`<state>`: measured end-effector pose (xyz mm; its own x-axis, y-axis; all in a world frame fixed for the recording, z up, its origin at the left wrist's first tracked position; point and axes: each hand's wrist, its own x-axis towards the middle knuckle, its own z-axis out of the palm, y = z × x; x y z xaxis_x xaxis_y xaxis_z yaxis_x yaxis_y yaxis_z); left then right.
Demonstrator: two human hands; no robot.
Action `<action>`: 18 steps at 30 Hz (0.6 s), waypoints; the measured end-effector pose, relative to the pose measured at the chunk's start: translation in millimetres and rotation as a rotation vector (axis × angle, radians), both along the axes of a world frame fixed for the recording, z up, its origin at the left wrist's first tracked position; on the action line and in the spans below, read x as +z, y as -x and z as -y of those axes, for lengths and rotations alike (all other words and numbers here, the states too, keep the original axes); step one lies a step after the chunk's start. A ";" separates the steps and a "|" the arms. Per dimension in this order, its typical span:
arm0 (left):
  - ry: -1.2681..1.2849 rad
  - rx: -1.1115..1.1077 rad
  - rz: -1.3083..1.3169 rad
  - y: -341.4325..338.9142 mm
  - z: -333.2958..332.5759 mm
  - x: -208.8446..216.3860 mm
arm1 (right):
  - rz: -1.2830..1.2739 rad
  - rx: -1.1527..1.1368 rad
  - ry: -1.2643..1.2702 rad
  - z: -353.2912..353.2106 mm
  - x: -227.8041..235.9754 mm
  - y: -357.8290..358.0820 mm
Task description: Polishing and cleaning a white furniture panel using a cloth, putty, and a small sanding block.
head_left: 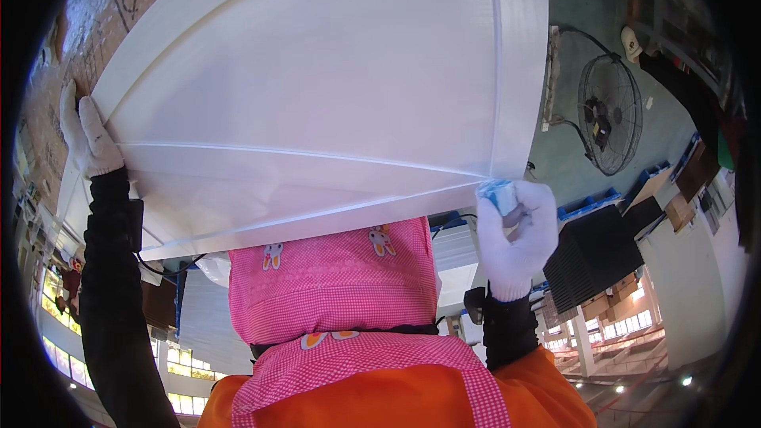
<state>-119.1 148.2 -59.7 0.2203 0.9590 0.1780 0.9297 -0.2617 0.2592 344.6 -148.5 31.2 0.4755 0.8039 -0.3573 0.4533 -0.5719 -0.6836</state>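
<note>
A large white moulded panel [317, 87] with raised ribs fills the upper middle of the view. My left hand [87, 139], in a white glove, grips its left edge, the black sleeve running down below it. At the panel's lower right corner my right hand [515, 242], also in a white glove, is closed on a small blue-and-white block [499, 194] that touches the panel's edge. Below the panel are my pink checked apron [333, 285] with rabbit prints and an orange garment [412, 404].
Brown cardboard [103, 0] lies behind the panel at the upper left. A round black floor fan [610, 115] stands on the green floor at right. Near it are blue crates [590, 204], a black stacked block [594, 257] and cardboard boxes [680, 210].
</note>
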 end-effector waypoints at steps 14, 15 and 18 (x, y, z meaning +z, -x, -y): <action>-0.012 0.025 0.001 -2.9 0.5 2.1 | 0.038 0.056 -0.065 -9.7 3.9 -8.2; -0.015 0.021 -0.001 1.2 -0.4 0.6 | 0.058 0.140 -0.035 -15.6 5.2 -8.6; -0.005 0.035 0.015 -2.2 1.2 -2.1 | 0.124 0.208 -0.096 -25.2 8.4 -13.5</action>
